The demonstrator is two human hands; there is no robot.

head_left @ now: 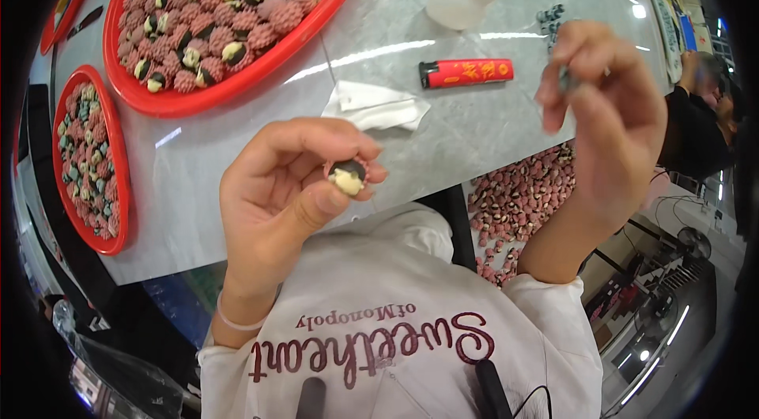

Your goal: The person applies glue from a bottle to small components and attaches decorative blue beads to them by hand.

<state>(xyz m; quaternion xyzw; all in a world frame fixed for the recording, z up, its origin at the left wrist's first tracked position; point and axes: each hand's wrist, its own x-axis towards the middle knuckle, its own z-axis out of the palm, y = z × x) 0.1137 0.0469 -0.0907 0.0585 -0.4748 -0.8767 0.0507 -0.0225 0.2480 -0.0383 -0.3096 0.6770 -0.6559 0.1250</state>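
Observation:
Between the thumb and fingers of my left hand (261, 190) is a small pink ruffled flower piece (348, 178) with a black and cream part on its face. My right hand (613, 107), raised over the table's right side, pinches a tiny dark greyish bit (564, 79), too blurred to name. Just beyond those fingers lies a small cluster of black-and-white bits (551, 17). A red lighter (470, 73) rests on the table between the hands, with a folded white tissue (379, 107) beside it. Farther back lies a translucent squeeze bottle (458, 6) with a blue needle tip.
A big red tray (170, 108) full of pink flower pieces stands at the far left of the grey table (356, 47). Nearer is a smaller red tray (120, 217) of pink and bluish pieces. Many pink pieces (522, 198) lie below the table edge. Another person (704, 111) is at right.

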